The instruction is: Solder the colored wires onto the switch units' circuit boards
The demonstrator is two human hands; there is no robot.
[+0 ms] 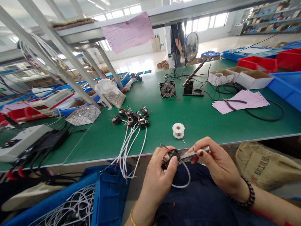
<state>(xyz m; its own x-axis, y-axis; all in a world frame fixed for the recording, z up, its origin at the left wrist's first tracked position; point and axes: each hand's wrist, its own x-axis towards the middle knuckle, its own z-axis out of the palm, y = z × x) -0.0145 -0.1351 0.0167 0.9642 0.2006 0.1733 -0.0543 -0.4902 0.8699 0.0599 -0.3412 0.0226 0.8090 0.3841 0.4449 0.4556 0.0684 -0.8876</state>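
My left hand (158, 175) is closed around a small black circuit assembly (174, 153) with red wires and a white cable (188, 175) looping below it. Between the fingers of my right hand (215, 166) is a grey metal tweezer-like tool (196, 153), its tip at the assembly's right side. Just beyond both hands, a white solder spool (178, 130) stands on the green table, a thin strand trailing from it toward my right hand. To the left lies a cluster of similar assemblies (134, 117), their white cables (127, 147) hanging over the table edge.
Further back are a small fan (167, 89) and a soldering iron stand (193, 89). Pliers (235, 102) rest on pink papers (252, 99) at right, near white boxes (255, 78). A blue crate (109, 197) of cables sits lower left. Someone stands behind the table.
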